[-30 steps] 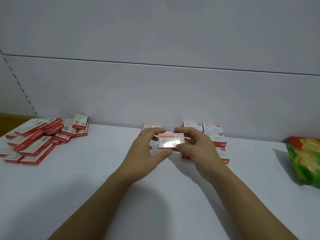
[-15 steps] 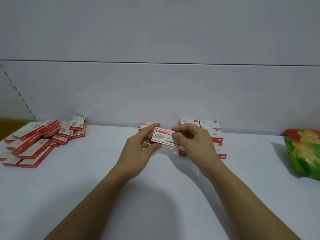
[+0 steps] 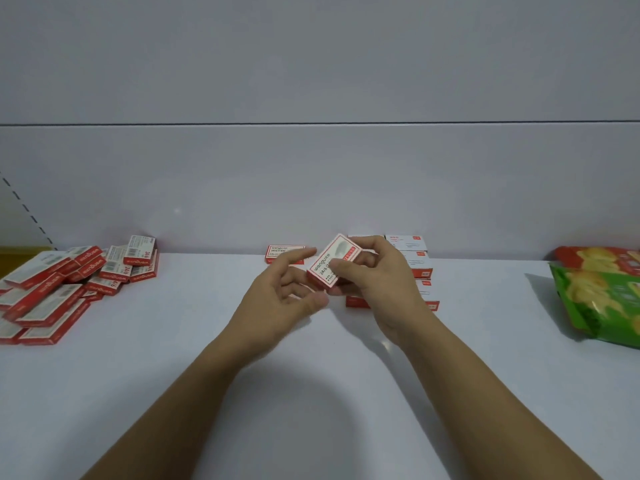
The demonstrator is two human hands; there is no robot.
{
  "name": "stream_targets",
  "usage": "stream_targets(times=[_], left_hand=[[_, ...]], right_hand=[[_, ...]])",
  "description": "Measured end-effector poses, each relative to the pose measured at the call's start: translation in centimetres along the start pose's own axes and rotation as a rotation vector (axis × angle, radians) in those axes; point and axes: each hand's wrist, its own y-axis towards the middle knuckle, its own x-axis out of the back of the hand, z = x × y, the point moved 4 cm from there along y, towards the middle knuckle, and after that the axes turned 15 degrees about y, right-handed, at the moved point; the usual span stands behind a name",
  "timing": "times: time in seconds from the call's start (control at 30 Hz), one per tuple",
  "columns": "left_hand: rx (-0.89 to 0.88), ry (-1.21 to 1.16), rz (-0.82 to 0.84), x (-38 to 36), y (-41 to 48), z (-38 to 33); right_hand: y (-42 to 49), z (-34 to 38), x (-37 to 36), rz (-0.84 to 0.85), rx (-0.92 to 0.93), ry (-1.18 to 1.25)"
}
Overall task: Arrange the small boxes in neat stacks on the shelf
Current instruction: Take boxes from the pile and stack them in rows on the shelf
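right hand (image 3: 375, 282) pinching small box (image 3: 334, 266), long axis tilted up-right

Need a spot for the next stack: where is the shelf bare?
Bare: the shelf front, between the loose pile and the lone box, and between the stacks and the bags. Crowded: the pile's end and around the stacks.

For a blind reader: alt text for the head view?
The right hand holds a small box above a white shelf, the left hand open beside it. Neat stacks stand behind, a loose pile lies far left, snack bags far right.
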Motion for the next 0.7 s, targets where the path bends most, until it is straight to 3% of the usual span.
stream_targets(times=[0.17,0.33,0.7], left_hand=[[0.012,0.015,-0.113,0.0,0.1,0.1],[-0.01,0.035,-0.202,1.3,0.2,0.2],[-0.107,0.571,-0.223,2.1,0.3,0.8]], right_hand=[[0.2,-0.4,0.3,-0.096,0.023,0.012],[0.1,-0.3,0.2,-0.042,0.013,-0.089],[-0.4,-0.7,-0.6,0.033,0.032,-0.162]])
